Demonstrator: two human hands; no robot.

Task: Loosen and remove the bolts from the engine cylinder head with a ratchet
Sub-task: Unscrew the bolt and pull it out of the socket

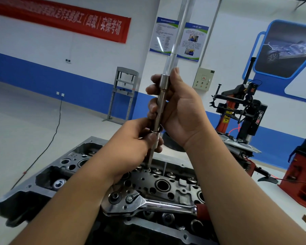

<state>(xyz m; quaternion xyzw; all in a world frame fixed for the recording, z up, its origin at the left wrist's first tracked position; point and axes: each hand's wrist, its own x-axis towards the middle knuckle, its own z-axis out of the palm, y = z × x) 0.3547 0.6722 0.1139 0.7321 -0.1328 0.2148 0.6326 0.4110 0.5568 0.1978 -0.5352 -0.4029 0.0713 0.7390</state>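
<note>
Bare steel rod, a long extension bar (160, 105), stands nearly upright in front of me, its top end at 12 o'clock sleeved into a socket-like collar. My right hand (177, 110) is wrapped round the upper part of the bar, fingers curled on the far side, thumb up by the collar. My left hand (134, 140) pinches the bar lower down, just under a small ring on the shaft, fingers curled round it. Hands sit close together, one above the other, both clamped on the same bar.

Bar's lower tip meets the cylinder head (145, 175) at a bolt hole near the middle of the casting; can't tell if a bolt is on the tip, my left hand hides it.

Ratchet (148, 204) lies flat on the cyl head at approx 5 o'clock from the bar tip, head end to the left, red grip to the right, neither hand on it.

Bkgd: red banner (60, 20) on the wall at 10 o'clock, grey press frame (124, 92) at 11, tyre changer (240, 110) at 2 o'clock, red cabinet (300, 172) at 3.
</note>
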